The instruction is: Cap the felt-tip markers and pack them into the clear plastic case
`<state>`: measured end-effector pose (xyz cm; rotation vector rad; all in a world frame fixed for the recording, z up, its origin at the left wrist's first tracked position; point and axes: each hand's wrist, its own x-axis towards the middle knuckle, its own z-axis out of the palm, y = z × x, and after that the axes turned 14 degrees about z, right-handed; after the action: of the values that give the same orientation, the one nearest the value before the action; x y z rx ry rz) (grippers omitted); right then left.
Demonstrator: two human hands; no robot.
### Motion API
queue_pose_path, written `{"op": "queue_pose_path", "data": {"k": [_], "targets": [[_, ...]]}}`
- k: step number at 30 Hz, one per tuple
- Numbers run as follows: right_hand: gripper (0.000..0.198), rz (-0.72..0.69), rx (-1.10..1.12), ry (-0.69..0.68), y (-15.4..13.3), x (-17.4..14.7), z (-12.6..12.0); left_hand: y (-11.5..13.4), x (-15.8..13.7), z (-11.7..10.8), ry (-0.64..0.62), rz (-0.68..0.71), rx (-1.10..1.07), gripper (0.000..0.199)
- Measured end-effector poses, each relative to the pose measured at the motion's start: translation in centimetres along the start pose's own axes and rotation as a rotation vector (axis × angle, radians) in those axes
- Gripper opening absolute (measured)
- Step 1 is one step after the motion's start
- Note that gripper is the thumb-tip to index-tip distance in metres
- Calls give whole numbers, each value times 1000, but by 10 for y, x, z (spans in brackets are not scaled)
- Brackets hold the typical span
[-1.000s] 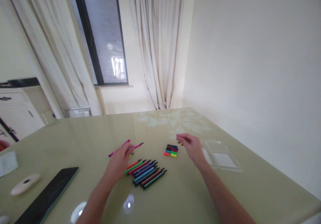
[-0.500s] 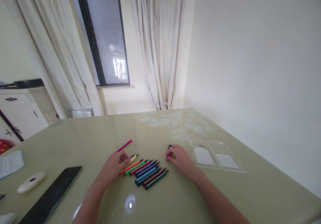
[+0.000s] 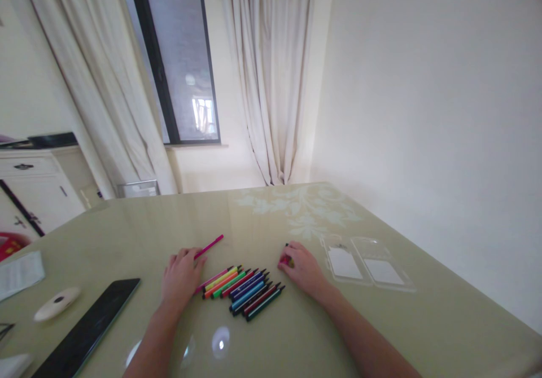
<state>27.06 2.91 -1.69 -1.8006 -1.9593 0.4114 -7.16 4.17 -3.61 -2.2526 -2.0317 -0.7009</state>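
Observation:
A pink felt-tip pen (image 3: 209, 247) lies slanted on the table, apart from the others. My left hand (image 3: 181, 279) reaches over its lower end, thumb and fingers apart; contact there is partly hidden. Just right of that hand, a slanted row of felt-tip pens (image 3: 241, 289) in several colours lies side by side, dark pointed ends towards the upper right. Beyond the row's right end, my right hand (image 3: 301, 265) is curled low over the table. Its fingers close around small red and yellow pieces (image 3: 288, 261), perhaps pen caps, mostly hidden.
An open clear plastic case (image 3: 366, 265) with white inserts lies to the right. At the left are a black tablet-like device (image 3: 88, 327), an oval cream object (image 3: 57, 304) and a folded pale paper or cloth (image 3: 21, 275). A wall borders the table's right side.
My left hand has moved left, off the pen row, to the lone pink pen's lower end. Another pink pen now lies at the row's left end. My right hand has barely moved.

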Motion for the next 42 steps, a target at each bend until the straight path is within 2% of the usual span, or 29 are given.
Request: {"op": "queue_pose_path", "data": {"k": [4,9,12,14,17,19,23,27,30,33,38,42], "targets": [[3,-9,4,13,2,1,2,-3,-4,1,-7,-4,12,28],[8,-32,118,47,2,1,3,8,1,3,-11,74,-79,30],[33,-63,351,55,-5,-1,2,38,2,1,2,220,-208,30],[45,-77,517,34,-9,-3,1,64,-1,-1,11,400,-402,30],[29,-82,669,-2,-14,-6,0,98,-9,-5,-2,502,-515,30],[24,-76,715,1,-16,-8,-1,111,-15,-6,20,526,-481,28],[23,-97,708,-7,-24,-13,-3,127,-24,-4,68,610,-268,22],[23,-150,681,-86,-29,-14,-5,137,-28,-3,-42,592,-90,21],[29,-35,772,-6,-13,-4,-14,124,-23,-8,-91,455,-51,29],[34,87,814,97,13,11,-28,94,-13,-13,-55,294,-82,31],[30,78,631,69,34,18,-43,42,-3,-6,-64,200,-15,37],[18,58,492,14,30,12,-47,22,-4,7,-63,113,2,44]]}}
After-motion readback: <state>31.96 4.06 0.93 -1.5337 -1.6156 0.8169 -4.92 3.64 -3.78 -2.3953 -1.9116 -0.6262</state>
